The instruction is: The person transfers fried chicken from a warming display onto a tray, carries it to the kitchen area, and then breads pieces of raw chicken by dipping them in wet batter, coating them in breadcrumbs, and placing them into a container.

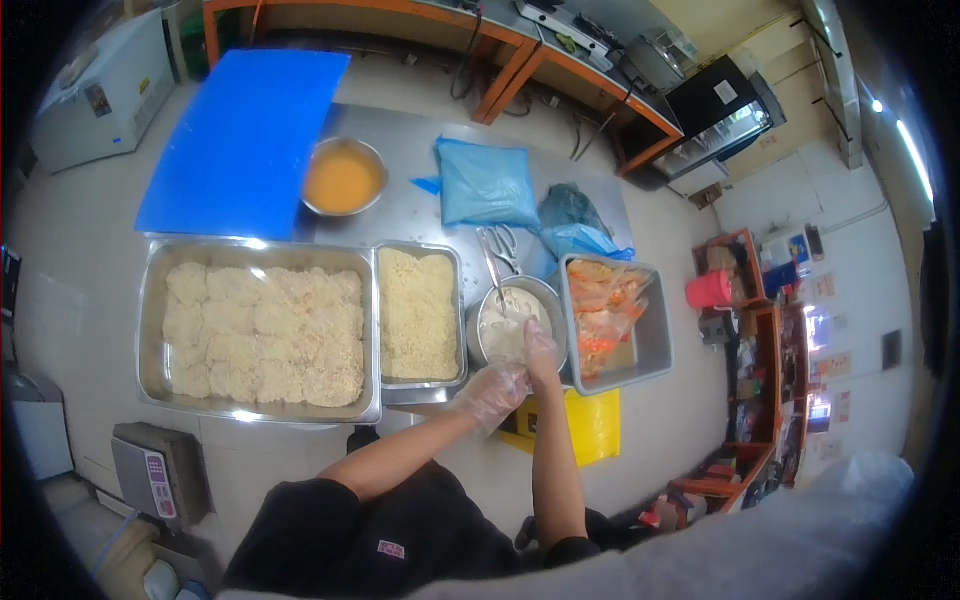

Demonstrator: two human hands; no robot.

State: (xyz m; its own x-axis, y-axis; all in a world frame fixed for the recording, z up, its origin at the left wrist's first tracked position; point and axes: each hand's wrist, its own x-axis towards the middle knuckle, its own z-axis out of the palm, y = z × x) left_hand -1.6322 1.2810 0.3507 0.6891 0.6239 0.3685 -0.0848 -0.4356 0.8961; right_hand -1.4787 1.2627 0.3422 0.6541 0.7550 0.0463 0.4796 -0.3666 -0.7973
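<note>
Both hands wear clear plastic gloves and meet at the near rim of a round metal pot (476, 345). My left hand (493, 394) closes at my right wrist, its fingers on the cuff of the right plastic glove. My right hand (541, 350) points away from me over the pot's edge, fingers stretched out and holding nothing. Pale, creamy-white batter or flour (508, 325) fills the pot, and a metal utensil (494, 268) leans in it. Left of the pot stands a narrow metal tray (463, 330) of pale crumbs; to its right is a grey bin (652, 345) with orange-red bagged food.
A large metal tray (375, 395) holds rows of crumb-coated pieces. Behind are a bowl of orange liquid (345, 178), a blue board (240, 140), a blue bag (487, 183), a dark bag (573, 210) and scissors (505, 240). A yellow crate (592, 425) stands below the bin.
</note>
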